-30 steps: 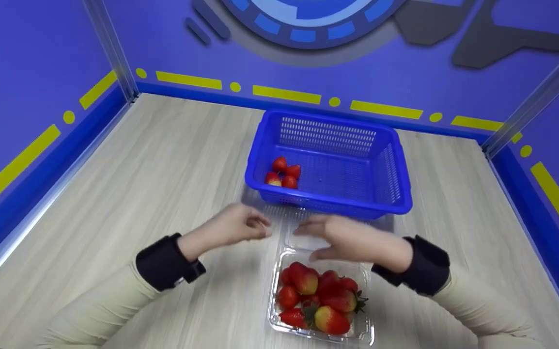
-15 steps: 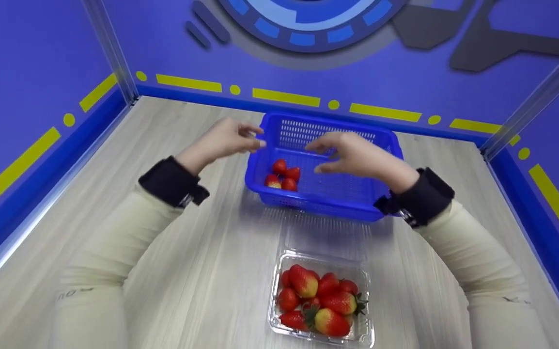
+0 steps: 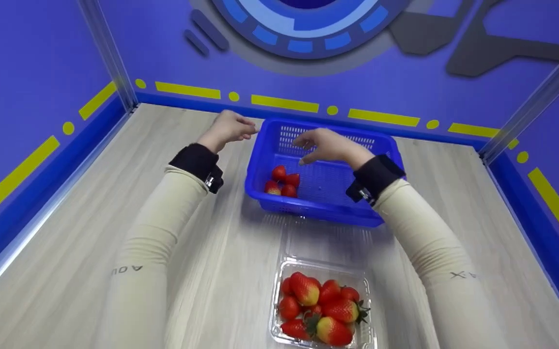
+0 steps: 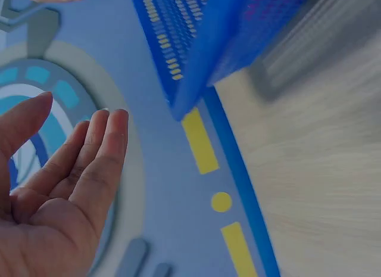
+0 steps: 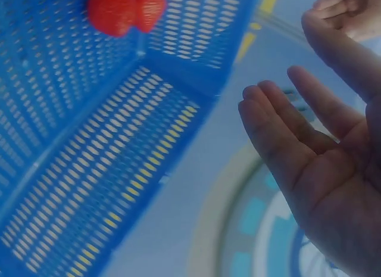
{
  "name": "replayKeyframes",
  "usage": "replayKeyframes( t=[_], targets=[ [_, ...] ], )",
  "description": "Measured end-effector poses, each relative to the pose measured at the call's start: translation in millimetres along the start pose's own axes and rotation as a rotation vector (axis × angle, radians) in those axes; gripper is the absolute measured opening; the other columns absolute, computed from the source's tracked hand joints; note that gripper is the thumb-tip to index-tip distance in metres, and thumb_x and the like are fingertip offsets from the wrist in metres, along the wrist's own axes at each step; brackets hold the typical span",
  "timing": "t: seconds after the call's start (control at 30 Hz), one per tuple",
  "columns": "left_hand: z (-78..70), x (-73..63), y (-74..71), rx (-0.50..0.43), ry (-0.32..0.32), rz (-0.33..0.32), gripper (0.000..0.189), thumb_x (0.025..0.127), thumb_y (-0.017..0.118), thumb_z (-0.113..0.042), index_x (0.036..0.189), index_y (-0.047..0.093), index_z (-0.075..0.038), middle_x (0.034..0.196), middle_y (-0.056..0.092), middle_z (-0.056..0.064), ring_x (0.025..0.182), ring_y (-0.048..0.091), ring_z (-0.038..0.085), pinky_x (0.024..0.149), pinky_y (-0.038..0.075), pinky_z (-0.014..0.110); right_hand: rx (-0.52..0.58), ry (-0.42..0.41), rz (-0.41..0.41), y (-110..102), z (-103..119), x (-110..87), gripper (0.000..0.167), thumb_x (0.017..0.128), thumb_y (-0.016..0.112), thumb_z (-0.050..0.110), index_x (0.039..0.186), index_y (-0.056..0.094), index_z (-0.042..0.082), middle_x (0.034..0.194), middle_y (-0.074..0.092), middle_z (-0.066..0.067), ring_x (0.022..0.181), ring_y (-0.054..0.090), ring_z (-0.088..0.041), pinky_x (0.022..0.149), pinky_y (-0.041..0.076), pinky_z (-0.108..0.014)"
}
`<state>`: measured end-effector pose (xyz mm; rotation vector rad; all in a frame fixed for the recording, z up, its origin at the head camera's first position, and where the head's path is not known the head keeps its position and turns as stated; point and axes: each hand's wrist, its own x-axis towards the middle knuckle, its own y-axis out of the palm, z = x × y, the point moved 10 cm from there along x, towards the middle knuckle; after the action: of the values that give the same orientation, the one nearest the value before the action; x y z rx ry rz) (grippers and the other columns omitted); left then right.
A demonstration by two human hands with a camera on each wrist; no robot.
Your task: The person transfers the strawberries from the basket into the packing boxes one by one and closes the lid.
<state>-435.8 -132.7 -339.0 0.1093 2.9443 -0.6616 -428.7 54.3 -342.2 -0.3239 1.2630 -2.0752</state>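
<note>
My left hand (image 3: pixel 229 130) hovers beside the back left corner of a blue slotted basket (image 3: pixel 328 212). Its fingers are relaxed and hold nothing; the left wrist view shows the bare palm (image 4: pixel 53 241). Above the inside of the basket is my right hand (image 3: pixel 325 144), thumb and fingers apart, with nothing between them in the right wrist view. Several red strawberries (image 3: pixel 279 172) lie in the basket's left front corner. Nearer to me, a clear plastic clamshell box (image 3: pixel 279 291) holds more strawberries (image 3: pixel 333 331), some with green leaves and yellowish patches.
The clamshell's transparent lid (image 3: pixel 325 242) lies folded back on the wooden table (image 3: pixel 202 271), reaching toward the basket's front. Blue panels (image 3: pixel 173 53) wall in the back and both sides. Metal posts (image 3: pixel 115 63) stand at the back corners.
Both hands have moved away from me, from over the clamshell's lid to the far part of the basket. Strawberries, box and basket stay where they were.
</note>
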Motion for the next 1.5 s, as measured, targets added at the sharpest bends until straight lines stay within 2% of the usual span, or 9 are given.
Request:
replayKeyframes(
  t=[0.23, 0.57, 0.73, 0.83, 1.0, 1.13, 1.23, 1.33, 1.5],
  targets=[
    [29.6, 22.0, 2.3, -0.033, -0.047, -0.057, 0.039, 0.090, 0.071, -0.006, 0.124, 0.066, 0.013, 0.086, 0.066, 0.000, 0.057, 0.055, -0.001, 0.058, 0.048, 0.007, 0.007, 0.045, 0.065, 26.4, -19.7, 25.3, 0.055, 0.086, 0.078, 0.007, 0.136, 0.061, -0.004, 0.136, 0.065, -0.026, 0.127, 0.062, -0.041, 0.112, 0.051, -0.049],
    [51.1, 30.6, 18.9, 0.002, -0.192, -0.006, 0.044, 0.093, 0.073, -0.010, 0.130, 0.062, 0.011, 0.117, 0.067, 0.016, 0.058, 0.056, 0.002, 0.065, 0.055, 0.013, -0.011, 0.091, 0.140, 49.1, -29.7, 45.5, 0.054, 0.087, 0.076, 0.008, 0.137, 0.060, -0.003, 0.138, 0.063, -0.028, 0.131, 0.059, -0.040, 0.114, 0.048, -0.049],
    [53.5, 30.9, 24.0, -0.053, -0.257, -0.010, 0.026, 0.090, 0.076, -0.004, 0.109, 0.065, 0.010, 0.089, 0.067, 0.009, 0.063, 0.064, 0.009, 0.079, 0.065, 0.027, -0.029, 0.108, 0.157, 55.2, -30.9, 53.0, 0.053, 0.088, 0.076, 0.008, 0.137, 0.061, -0.002, 0.139, 0.062, -0.027, 0.133, 0.057, -0.039, 0.114, 0.048, -0.049],
    [64.1, 44.7, 30.3, -0.044, -0.281, -0.010, 0.022, 0.087, 0.079, -0.004, 0.100, 0.066, 0.008, 0.074, 0.066, 0.007, 0.063, 0.068, 0.014, 0.075, 0.066, 0.033, -0.030, 0.118, 0.164, 60.8, -33.6, 55.9, 0.050, 0.089, 0.075, 0.008, 0.137, 0.062, 0.000, 0.139, 0.063, -0.026, 0.132, 0.058, -0.039, 0.113, 0.049, -0.048],
    [117.3, 112.8, 44.8, 0.031, -0.265, -0.008, 0.026, 0.085, 0.083, -0.009, 0.073, 0.062, 0.002, 0.057, 0.061, 0.007, 0.044, 0.063, 0.015, 0.045, 0.058, 0.028, -0.052, 0.114, 0.156, 72.5, -36.7, 59.2, 0.049, 0.090, 0.075, 0.008, 0.136, 0.063, 0.000, 0.137, 0.065, -0.024, 0.130, 0.059, -0.038, 0.113, 0.049, -0.047],
    [136.7, 138.6, 52.1, 0.146, -0.287, 0.012, 0.025, 0.086, 0.083, -0.014, 0.083, 0.067, 0.005, 0.070, 0.067, 0.013, 0.049, 0.066, 0.020, 0.052, 0.061, 0.030, -0.076, 0.095, 0.159, 81.5, -35.3, 64.1, 0.050, 0.088, 0.076, 0.009, 0.135, 0.063, -0.003, 0.134, 0.067, -0.024, 0.127, 0.061, -0.038, 0.112, 0.050, -0.046],
    [151.6, 164.1, 55.7, 0.332, -0.292, 0.024, 0.032, 0.087, 0.082, -0.026, 0.092, 0.068, 0.002, 0.074, 0.068, 0.010, 0.055, 0.067, 0.019, 0.059, 0.061, 0.029, -0.089, 0.087, 0.167, 87.2, -34.0, 69.3, 0.049, 0.088, 0.077, 0.009, 0.134, 0.064, -0.003, 0.132, 0.068, -0.023, 0.125, 0.063, -0.037, 0.110, 0.052, -0.045],
    [187.3, 223.3, 59.7, 0.545, -0.256, 0.021, 0.044, 0.081, 0.085, -0.042, 0.088, 0.066, -0.003, 0.074, 0.065, 0.005, 0.067, 0.066, 0.018, 0.067, 0.058, 0.026, -0.103, 0.073, 0.179, 91.2, -31.4, 74.5, 0.047, 0.088, 0.077, 0.010, 0.132, 0.066, -0.003, 0.130, 0.070, -0.023, 0.123, 0.065, -0.037, 0.108, 0.053, -0.043],
    [238.5, 315.4, 68.5, 0.751, -0.252, 0.011, 0.069, 0.073, 0.085, -0.060, 0.114, 0.068, -0.007, 0.112, 0.070, 0.005, 0.108, 0.065, 0.020, 0.103, 0.054, 0.031, -0.130, 0.052, 0.174, 90.5, -27.7, 80.3, 0.042, 0.087, 0.078, 0.010, 0.125, 0.069, -0.005, 0.124, 0.072, -0.023, 0.116, 0.069, -0.036, 0.103, 0.056, -0.042]
  ],
)
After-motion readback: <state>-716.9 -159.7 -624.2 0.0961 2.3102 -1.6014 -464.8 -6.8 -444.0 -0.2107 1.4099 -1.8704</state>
